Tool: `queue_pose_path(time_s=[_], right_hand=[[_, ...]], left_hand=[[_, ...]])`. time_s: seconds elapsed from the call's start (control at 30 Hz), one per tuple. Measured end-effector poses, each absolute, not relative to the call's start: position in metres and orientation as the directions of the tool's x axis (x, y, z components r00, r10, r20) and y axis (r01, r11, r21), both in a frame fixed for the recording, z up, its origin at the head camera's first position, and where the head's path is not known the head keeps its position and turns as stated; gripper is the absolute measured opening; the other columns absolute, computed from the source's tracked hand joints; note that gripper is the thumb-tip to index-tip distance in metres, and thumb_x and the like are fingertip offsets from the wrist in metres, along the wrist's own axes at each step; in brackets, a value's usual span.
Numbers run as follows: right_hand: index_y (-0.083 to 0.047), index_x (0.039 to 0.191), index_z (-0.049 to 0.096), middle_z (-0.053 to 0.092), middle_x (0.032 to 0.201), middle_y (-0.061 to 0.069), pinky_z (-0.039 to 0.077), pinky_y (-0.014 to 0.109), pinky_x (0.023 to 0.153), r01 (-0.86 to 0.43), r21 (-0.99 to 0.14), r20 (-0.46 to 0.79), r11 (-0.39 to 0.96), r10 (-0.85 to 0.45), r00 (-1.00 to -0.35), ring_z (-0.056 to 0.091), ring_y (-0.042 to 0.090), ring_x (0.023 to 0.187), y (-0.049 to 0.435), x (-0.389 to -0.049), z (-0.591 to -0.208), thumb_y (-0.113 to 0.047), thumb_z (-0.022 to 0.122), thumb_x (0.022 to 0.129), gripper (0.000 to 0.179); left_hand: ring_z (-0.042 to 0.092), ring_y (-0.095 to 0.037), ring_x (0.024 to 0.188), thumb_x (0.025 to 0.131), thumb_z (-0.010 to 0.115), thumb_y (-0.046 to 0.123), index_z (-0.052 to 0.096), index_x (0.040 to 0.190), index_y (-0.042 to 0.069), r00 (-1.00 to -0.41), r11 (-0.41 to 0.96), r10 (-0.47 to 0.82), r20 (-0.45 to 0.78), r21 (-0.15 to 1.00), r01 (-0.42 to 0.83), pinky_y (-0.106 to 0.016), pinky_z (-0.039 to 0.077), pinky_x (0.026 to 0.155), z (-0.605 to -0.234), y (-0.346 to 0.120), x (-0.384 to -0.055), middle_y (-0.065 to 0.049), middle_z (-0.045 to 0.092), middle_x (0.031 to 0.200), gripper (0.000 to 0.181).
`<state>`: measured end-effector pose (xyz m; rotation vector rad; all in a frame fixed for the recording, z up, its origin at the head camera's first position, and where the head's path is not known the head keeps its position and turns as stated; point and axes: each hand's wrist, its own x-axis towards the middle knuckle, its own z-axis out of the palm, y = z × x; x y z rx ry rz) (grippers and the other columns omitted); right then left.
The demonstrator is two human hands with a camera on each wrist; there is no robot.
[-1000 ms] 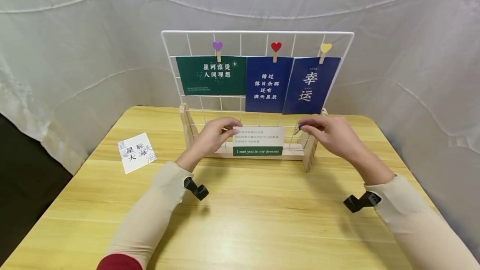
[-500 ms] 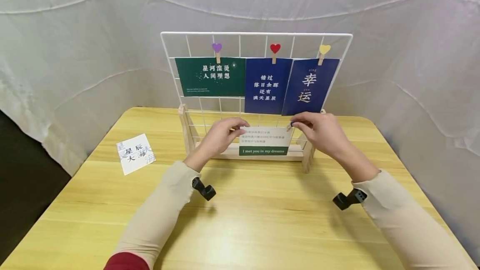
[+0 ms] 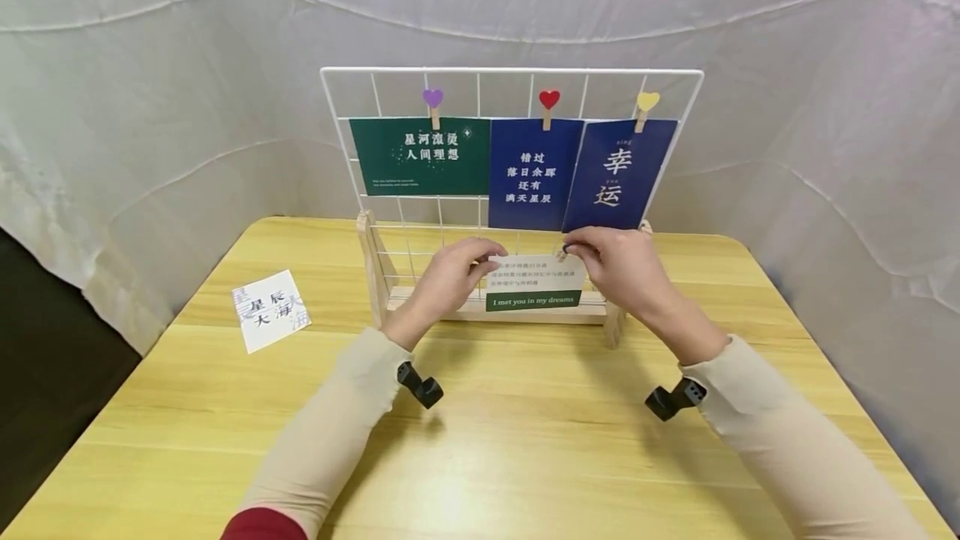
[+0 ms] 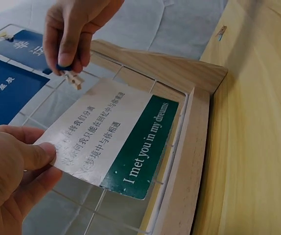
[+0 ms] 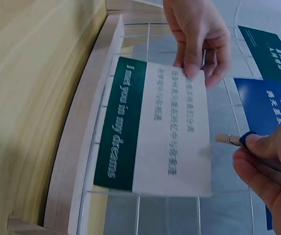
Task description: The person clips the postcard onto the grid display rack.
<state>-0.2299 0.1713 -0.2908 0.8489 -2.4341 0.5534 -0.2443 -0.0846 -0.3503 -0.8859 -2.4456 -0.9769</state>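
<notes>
White and green, the card (image 3: 534,282) you are working on stands before the lower rows of the grid (image 3: 512,71), printed side towards you. At its 9 o'clock your left hand (image 3: 453,273) pinches the upper corner, thumb in front and fingers behind. At 3 your right hand (image 3: 624,269) pinches a clip (image 5: 227,139) by its dark blue end, aimed at the card's top edge near 1 o'clock; in the right wrist view the tip is just beside that edge and seems not to have bitten. You look to be at the clipping step for this card: above it hang a green card (image 3: 420,169) at 11, a blue card (image 3: 535,174) at 12 and a second blue card (image 3: 615,177) at 1. Well apart at 9, a loose card (image 3: 271,311) lies on the table (image 3: 465,457). You cannot tell whether the card touches the wires or the clip's mouth is parted. Your next move likely calls for steadying the card against 1 wire, squeezing the clip and sliding it towards 6 over both.
</notes>
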Motion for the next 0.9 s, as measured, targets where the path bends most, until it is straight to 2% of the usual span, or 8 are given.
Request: queue_pose_path(time_s=[0.3, 0.63, 0.9], right_hand=[[-0.002, 0.097, 0.074, 0.073, 0.092, 0.012, 0.056, 0.045, 0.068, -0.657, -0.130, 0.617, 0.742, -0.458, -0.640, 0.071, 0.030, 0.080, 0.156, -0.230, -0.300, -0.006, 0.070, 0.089, 0.010], [-0.003, 0.100, 0.073, 0.074, 0.091, 0.011, 0.054, 0.047, 0.064, -0.613, -0.121, 0.603, 0.781, -0.432, -0.670, 0.071, 0.030, 0.078, 0.144, -0.230, -0.307, -0.008, 0.067, 0.092, 0.011], [-0.003, 0.096, 0.073, 0.073, 0.087, 0.011, 0.052, 0.042, 0.055, -0.623, -0.067, 0.638, 0.779, -0.447, -0.627, 0.069, 0.029, 0.072, 0.139, -0.230, -0.312, -0.007, 0.067, 0.091, 0.008]], left_hand=[[0.065, -0.014, 0.092, 0.096, 0.063, 0.009, 0.069, 0.111, 0.010, -0.719, 0.602, 0.400, 0.569, 0.428, 0.674, -0.027, 0.053, 0.079, -0.355, -0.076, -0.241, -0.003, 0.069, 0.105, 0.016], [0.065, -0.014, 0.090, 0.096, 0.062, 0.009, 0.069, 0.111, 0.012, -0.724, 0.632, 0.337, 0.602, 0.426, 0.648, -0.028, 0.053, 0.080, -0.362, -0.072, -0.238, -0.002, 0.069, 0.104, 0.017], [0.064, -0.013, 0.085, 0.096, 0.063, 0.009, 0.069, 0.110, 0.011, -0.700, 0.638, 0.310, 0.644, 0.405, 0.655, -0.027, 0.054, 0.076, -0.368, -0.069, -0.238, -0.003, 0.069, 0.101, 0.016]])
